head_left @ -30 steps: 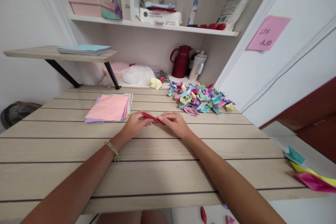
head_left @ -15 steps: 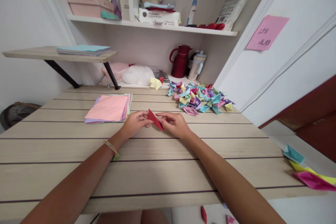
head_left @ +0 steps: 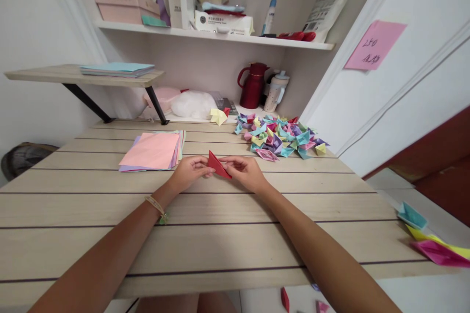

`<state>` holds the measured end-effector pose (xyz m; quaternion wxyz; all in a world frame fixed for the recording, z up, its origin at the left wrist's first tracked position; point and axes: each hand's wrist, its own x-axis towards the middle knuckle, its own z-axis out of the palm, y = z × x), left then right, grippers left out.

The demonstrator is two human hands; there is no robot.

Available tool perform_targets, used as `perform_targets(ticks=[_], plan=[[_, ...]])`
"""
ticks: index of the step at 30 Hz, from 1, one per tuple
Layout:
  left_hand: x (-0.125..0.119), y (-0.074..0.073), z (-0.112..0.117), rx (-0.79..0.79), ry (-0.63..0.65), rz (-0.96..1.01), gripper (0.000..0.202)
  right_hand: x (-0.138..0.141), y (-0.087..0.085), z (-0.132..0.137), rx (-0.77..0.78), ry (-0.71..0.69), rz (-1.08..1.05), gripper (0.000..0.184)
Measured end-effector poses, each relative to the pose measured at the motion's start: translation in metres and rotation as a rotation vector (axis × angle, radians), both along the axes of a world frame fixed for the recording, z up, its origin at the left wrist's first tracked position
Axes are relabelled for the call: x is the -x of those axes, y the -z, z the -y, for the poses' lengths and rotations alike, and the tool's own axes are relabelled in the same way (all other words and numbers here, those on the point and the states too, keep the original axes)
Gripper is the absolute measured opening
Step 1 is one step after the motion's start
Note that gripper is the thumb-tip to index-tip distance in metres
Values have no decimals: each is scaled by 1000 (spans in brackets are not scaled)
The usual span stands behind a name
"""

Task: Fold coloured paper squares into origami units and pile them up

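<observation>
A folded red paper piece [head_left: 217, 165] stands up as a small triangle between my two hands, just above the wooden table [head_left: 205, 239]. My left hand [head_left: 189, 172] pinches its left end with closed fingers. My right hand [head_left: 245, 172] pinches its right end the same way. A stack of coloured paper squares [head_left: 152, 151] with a pink sheet on top lies to the left of my hands. A heap of several folded paper shapes [head_left: 281, 138] in many colours lies beyond my right hand.
A red jug [head_left: 252, 85] and a pale bottle [head_left: 276, 91] stand at the back. A yellow folded piece [head_left: 218, 117] lies near them. More folded shapes [head_left: 428, 239] sit at the right table edge. A raised side shelf [head_left: 84, 74] holds flat sheets.
The red paper lay flat and long between my fingers a second ago; it now stands up as a pointed triangle. My hands have stayed in the same place.
</observation>
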<state>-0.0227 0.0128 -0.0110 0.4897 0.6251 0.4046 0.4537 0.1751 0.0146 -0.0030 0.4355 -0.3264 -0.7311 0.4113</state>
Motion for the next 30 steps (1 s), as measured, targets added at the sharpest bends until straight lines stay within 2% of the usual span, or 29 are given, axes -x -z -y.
perform_targets(ticks=[5,9,13,18,24,27,30], plan=[[0,2,1,-9,38,-92,19,-5,-2,0,-87,65,115,29],[-2,1,3,39,20,-23,24,-4,-1,-1,3,-74,121,30],[-4,0,2,82,-6,101,33,0,0,1,124,-172,-15,33],[-5,-1,2,192,16,196,36,2,0,1,73,-37,-147,27],[-7,-7,10,303,91,216,33,1,4,-3,-52,54,-103,25],[-8,-9,10,275,59,183,41,0,5,-3,-76,19,-53,24],[-7,-9,8,217,4,233,46,-2,5,-4,4,-82,-56,28]])
